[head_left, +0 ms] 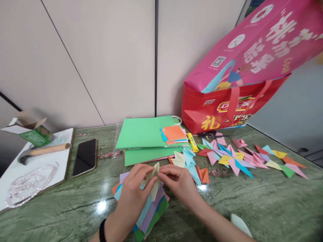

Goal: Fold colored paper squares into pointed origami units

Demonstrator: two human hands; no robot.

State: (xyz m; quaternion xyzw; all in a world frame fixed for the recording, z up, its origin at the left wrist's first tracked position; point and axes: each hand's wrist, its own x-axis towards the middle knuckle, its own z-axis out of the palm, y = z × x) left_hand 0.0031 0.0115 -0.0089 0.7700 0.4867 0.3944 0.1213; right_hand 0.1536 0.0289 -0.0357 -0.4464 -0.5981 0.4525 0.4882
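A small pale yellow folded paper (pixel 155 191) is held up between both hands over a fanned pile of coloured paper squares (pixel 151 215). My left hand (pixel 135 191) pinches its left side between thumb and fingers. From the right, my right hand (pixel 178 183) has thumb and fingertips closed on its upper edge. Behind the hands lie green sheets (pixel 141 132) with small orange squares (pixel 174 133) on top. Folded paper pieces in light blue, cream and orange (pixel 202 174) rest just right of the hands.
Several colourful folded pieces (pixel 233 158), a yellow glue stick (pixel 192 142) and black scissors (pixel 212 134) lie right. A red bag (pixel 199 109) and pink bag (pixel 214 74) stand behind. Left are a phone (pixel 85 157), a wooden-handled tool (pixel 50 149), beads (pixel 30 185) and an open box (pixel 35 134).
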